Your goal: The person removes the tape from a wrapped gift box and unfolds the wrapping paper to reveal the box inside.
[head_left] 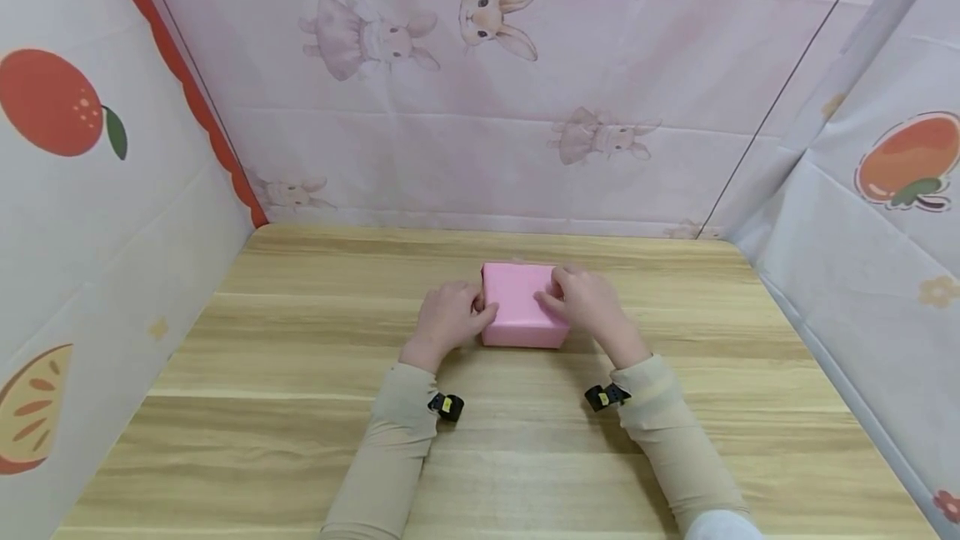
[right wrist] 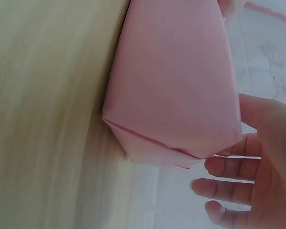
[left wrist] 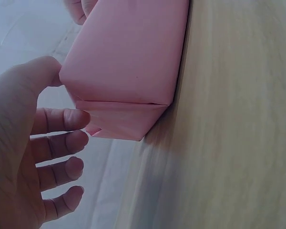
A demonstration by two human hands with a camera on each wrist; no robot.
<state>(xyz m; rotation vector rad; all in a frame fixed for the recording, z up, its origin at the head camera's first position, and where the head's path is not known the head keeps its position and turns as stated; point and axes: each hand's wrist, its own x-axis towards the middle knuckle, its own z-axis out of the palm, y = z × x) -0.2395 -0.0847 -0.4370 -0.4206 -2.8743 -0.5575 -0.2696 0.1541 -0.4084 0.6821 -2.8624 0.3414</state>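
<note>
A box wrapped in pink paper (head_left: 519,294) sits on the wooden table between both hands. At its left end my left hand (head_left: 450,315) has the thumb on the top edge and the index finger against the folded end flap (left wrist: 121,119); its other fingers are spread apart below. My right hand (head_left: 588,302) pinches the right end likewise, thumb on the top and index finger behind the end. In the right wrist view that end's folded paper (right wrist: 152,148) shows a creased flap, while the remaining fingers of the hand (right wrist: 271,162) hang off the box.
The wooden table (head_left: 517,457) has light, streaked grain. Behind it hangs a pale pink sheet (head_left: 450,90) printed with rabbits. White sheets with fruit prints close off the left side (head_left: 135,215) and right side (head_left: 847,232). Each wrist wears a black strap.
</note>
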